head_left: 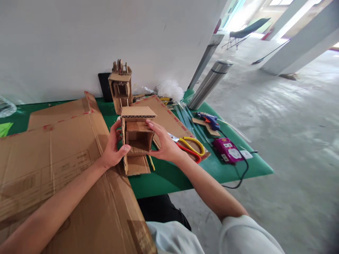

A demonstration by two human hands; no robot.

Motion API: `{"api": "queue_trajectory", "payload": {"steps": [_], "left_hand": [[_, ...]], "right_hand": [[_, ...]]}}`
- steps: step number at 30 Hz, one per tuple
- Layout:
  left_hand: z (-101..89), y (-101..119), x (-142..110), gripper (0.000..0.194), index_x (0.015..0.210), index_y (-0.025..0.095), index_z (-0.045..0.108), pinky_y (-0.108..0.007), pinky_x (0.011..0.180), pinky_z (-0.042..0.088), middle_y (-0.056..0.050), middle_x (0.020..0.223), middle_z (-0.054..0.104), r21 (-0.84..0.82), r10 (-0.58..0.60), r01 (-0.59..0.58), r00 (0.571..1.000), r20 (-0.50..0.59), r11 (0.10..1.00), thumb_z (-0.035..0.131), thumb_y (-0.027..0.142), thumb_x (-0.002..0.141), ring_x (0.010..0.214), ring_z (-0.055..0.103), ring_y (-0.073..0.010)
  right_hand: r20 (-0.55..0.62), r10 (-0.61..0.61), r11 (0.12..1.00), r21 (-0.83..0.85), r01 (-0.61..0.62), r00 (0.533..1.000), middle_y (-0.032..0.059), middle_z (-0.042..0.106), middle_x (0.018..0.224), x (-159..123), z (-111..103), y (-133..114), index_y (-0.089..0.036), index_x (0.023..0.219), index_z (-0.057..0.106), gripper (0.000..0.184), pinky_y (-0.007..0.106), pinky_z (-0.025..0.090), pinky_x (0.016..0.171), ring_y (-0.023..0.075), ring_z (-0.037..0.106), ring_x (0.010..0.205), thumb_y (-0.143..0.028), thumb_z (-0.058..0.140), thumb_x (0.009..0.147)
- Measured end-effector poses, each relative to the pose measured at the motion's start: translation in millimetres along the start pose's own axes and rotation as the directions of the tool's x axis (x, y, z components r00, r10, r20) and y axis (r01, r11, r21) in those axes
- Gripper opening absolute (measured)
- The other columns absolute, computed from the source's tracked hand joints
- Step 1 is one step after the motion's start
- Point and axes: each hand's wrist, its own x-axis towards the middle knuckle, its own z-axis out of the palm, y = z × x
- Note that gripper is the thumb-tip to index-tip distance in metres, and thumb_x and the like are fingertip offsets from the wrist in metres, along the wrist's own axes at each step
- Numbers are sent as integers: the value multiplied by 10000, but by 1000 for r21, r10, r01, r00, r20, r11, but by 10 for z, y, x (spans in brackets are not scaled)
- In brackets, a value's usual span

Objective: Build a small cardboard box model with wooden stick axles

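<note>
In front of me is a cardboard frame [138,112] with a top flap, an upright side and a bottom flap. A small open cardboard box [140,126] sits between its flaps, its hollow facing me. My left hand [113,150] is closed on the frame's left side, with the thumb at the front edge by the box. My right hand [166,143] grips the small box from the right, fingers on top and thumb below. Whether the box is fixed to the frame I cannot tell. Behind stands a taller cardboard model [120,84] of similar build.
Large flattened cardboard [71,151] covers the left of the green table [169,180]. To the right lie scissors [194,146], clear glue sticks [189,118], a blue glue gun [210,120] and a purple power strip [226,150] with a black cable. A steel flask [210,84] stands behind them.
</note>
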Motion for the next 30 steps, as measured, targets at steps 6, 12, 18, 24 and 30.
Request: {"api": "queue_trajectory", "payload": {"steps": [6,12,18,24,30], "left_hand": [[1,13,16,823,1546,290,253,-481,992,539,-139,1439,475,-11,-5,5,1000,9,1000,586,644,882,1206,567,-321],[-4,-22,6,833,1556,281,236,-464,1022,516,-143,1475,438,-23,17,-17,1000,10,1000,598,626,889,1248,533,-319],[-6,7,3,839,1556,290,242,-485,1019,529,-148,1497,420,-6,9,-8,1000,17,1000,612,621,879,1243,545,-334],[3,50,8,857,1547,330,250,-493,990,565,-125,1554,380,-35,-46,47,998,38,998,642,639,850,1233,579,-347],[9,59,6,853,1566,365,187,-515,1025,553,-120,1556,376,-50,-50,52,997,59,997,638,585,876,1269,568,-341]], "right_hand": [[10,35,999,-4,-35,999,102,344,1626,3,24,1,-336,1607,109,1110,551,363,1206,304,338,1503,-280,813,751],[-14,21,1000,-12,-21,1000,104,316,1641,-15,58,32,-336,1613,81,1132,535,349,1218,294,324,1510,-342,826,761],[-15,32,999,4,-32,999,109,299,1648,-45,96,45,-340,1611,56,1134,555,331,1225,305,297,1523,-418,815,771],[-28,16,1000,15,-16,999,113,296,1650,-45,92,29,-337,1614,40,1157,559,334,1222,310,301,1520,-439,819,765],[-7,-6,1000,-15,5,1000,133,324,1634,-46,83,34,-328,1614,29,1146,576,350,1204,324,321,1510,-493,794,778]]}}
